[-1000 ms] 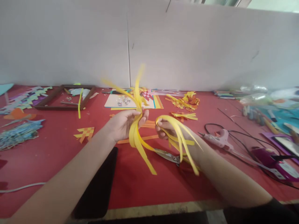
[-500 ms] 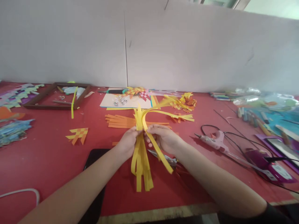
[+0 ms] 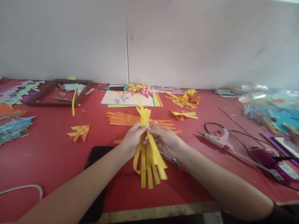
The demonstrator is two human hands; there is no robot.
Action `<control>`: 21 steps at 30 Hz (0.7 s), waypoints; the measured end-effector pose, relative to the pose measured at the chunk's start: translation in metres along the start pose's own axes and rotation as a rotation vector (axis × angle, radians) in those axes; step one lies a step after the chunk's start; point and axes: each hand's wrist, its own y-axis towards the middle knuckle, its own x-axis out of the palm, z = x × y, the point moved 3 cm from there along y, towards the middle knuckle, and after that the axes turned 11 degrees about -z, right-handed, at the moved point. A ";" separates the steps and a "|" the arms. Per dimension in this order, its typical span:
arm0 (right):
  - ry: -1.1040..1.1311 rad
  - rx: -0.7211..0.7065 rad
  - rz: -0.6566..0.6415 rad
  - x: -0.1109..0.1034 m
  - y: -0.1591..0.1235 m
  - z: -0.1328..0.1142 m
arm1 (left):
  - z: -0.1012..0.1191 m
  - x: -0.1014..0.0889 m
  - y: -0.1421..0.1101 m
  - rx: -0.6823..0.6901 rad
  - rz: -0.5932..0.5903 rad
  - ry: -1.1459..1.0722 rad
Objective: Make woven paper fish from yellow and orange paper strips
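A bunch of yellow paper strips (image 3: 148, 158) hangs between my hands over the red table, its lower ends fanned out and its upper ends standing up. My left hand (image 3: 135, 137) pinches the bunch from the left. On the other side my right hand (image 3: 163, 135) is closed on the strips too, thumb across the front. Under my right wrist lie scissors (image 3: 170, 158), their handles partly covered. Orange paper strips (image 3: 123, 118) lie flat just behind my hands. A woven orange-and-yellow paper fish (image 3: 80, 132) rests to the left.
A black phone-like slab (image 3: 97, 158) lies under my left forearm. To the right are a pink glue gun (image 3: 219, 140) with its cord and a purple power strip (image 3: 268, 161). A wooden frame (image 3: 30, 101), paper sheets (image 3: 105, 99) and yellow scraps (image 3: 187, 99) sit toward the wall.
The long strips that curved off to the right are now gathered down with the bunch. My right hand has closed in on my left. The view has shifted slightly.
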 end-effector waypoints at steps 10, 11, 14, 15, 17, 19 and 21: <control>-0.258 -0.050 -0.007 0.000 -0.001 -0.001 | 0.002 0.002 -0.002 -0.022 0.063 -0.027; -0.266 -0.056 -0.004 0.001 -0.001 -0.001 | 0.003 0.002 -0.002 -0.021 0.075 -0.041; -0.245 -0.075 0.029 0.002 -0.002 -0.002 | 0.006 -0.001 -0.001 0.017 0.144 -0.100; -0.238 -0.080 0.048 0.002 -0.002 -0.002 | 0.006 -0.002 0.000 0.031 0.170 -0.117; -0.257 -0.076 0.062 0.003 -0.003 -0.002 | 0.008 -0.003 0.000 0.048 0.209 -0.146; -0.318 -0.060 0.030 0.005 -0.003 -0.001 | 0.009 -0.003 0.001 0.056 0.224 -0.170; -0.383 -0.043 -0.009 0.005 -0.003 -0.001 | 0.009 -0.002 0.001 0.065 0.214 -0.189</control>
